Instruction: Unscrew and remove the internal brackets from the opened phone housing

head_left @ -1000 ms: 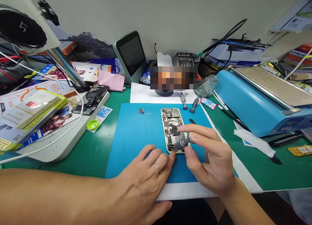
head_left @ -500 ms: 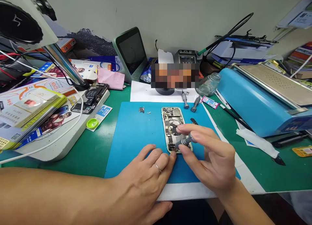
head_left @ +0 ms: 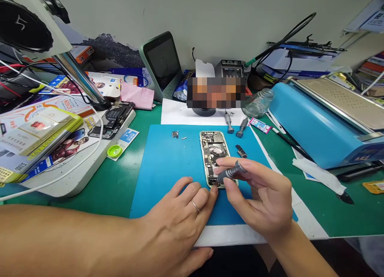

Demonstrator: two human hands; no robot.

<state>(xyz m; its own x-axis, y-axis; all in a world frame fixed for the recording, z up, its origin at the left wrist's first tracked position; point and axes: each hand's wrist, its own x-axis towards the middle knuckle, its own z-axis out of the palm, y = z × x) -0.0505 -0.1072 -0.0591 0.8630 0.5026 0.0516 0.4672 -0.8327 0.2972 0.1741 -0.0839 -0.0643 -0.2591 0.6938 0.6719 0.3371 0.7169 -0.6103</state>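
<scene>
An opened smartphone (head_left: 216, 150) lies on the blue mat (head_left: 162, 165), its inner parts bare. My right hand (head_left: 261, 193) grips a grey screwdriver (head_left: 230, 173) between thumb and fingers; the tool leans with its lower end at the phone's bottom edge, and its tip is too small to make out. My left hand (head_left: 183, 213) lies flat on the mat, wearing a ring, with one fingertip touching the phone's bottom left corner. To the right of the phone is a small black part (head_left: 241, 151). A small metal part (head_left: 175, 134) and a tiny piece (head_left: 184, 138) sit to its left.
Behind the mat lie two more screwdrivers (head_left: 229, 123) and a glass jar (head_left: 260, 101). A blue machine (head_left: 318, 129) stands at right. On the left are a white stand base (head_left: 75, 175), a green cap (head_left: 114, 151) and another opened phone (head_left: 111, 121).
The screwdriver has turned in my right hand, and its back end shows more. My right fingers have shifted slightly, uncovering more of the black part. My left hand stays in place.
</scene>
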